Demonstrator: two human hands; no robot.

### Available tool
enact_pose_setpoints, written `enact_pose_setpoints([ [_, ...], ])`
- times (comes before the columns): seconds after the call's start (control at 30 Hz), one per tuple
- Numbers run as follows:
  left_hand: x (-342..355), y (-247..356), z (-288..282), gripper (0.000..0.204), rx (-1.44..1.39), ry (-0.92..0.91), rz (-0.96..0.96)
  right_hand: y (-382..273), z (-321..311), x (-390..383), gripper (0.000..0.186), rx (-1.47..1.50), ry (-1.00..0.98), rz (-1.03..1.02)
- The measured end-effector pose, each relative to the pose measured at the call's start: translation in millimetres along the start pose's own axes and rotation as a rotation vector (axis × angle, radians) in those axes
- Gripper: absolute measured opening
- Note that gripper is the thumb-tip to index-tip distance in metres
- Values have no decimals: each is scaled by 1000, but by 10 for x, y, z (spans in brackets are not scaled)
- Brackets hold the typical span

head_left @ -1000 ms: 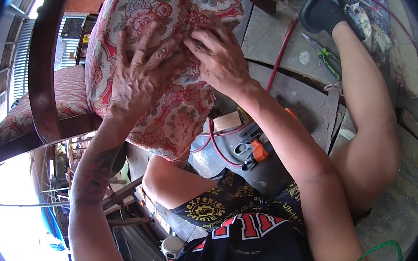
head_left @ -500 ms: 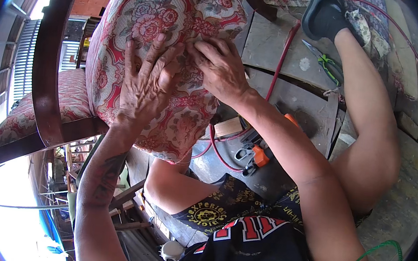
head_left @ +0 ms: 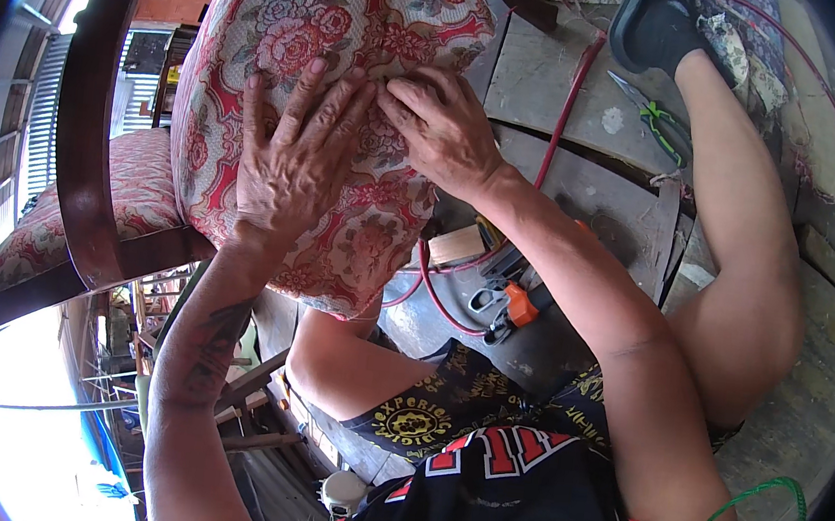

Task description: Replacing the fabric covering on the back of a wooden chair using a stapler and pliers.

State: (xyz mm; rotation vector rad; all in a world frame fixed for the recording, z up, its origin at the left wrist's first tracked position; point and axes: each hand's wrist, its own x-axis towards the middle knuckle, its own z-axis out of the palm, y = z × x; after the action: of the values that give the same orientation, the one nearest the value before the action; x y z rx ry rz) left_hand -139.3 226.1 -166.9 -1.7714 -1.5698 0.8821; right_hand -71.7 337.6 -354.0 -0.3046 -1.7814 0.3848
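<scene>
A floral red-and-cream fabric cushion (head_left: 324, 241) stands upright against a dark wooden chair frame (head_left: 84, 178). My left hand (head_left: 297, 159) lies on the fabric with its fingers stretched out and pointing away from me. Just to its right, my right hand (head_left: 440, 132) has bent fingers pressed together at a crease in the fabric; what its fingertips hold is too small to make out. Below the right forearm lie an orange-and-black tool (head_left: 514, 305) and a small wood block (head_left: 454, 244).
Pliers with green handles (head_left: 652, 117) lie beside my outstretched right leg. A red hose (head_left: 559, 124) crosses the scuffed boards (head_left: 545, 82). Patterned fabric scraps (head_left: 758, 67) lie at upper right. A second floral cushion (head_left: 145, 164) sits behind the chair frame at left.
My left hand has shifted slightly right over the fabric since a second ago. My right hand keeps its place at the crease, with small finger movements.
</scene>
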Motion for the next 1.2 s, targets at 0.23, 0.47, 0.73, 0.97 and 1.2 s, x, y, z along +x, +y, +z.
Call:
enact_pose_setpoints([
  [0.23,13,6,-4,58,11,7,6,331,-305,91,27,283,56,-13],
  [0.47,-89,-32,91,63,36,85,47,700,-1113,-252,29,313,-789,720],
  [0.73,-181,-21,118,63,-10,63,48,-132,-1156,-912,50,218,-1365,1127],
  [0.97,-70,-80,44,64,-36,-4,52,-760,-1202,-2326,72,-94,-523,1654],
  [1.2,-34,-32,-41,64,-22,54,33,-695,-946,-2212,24,670,568,1842],
])
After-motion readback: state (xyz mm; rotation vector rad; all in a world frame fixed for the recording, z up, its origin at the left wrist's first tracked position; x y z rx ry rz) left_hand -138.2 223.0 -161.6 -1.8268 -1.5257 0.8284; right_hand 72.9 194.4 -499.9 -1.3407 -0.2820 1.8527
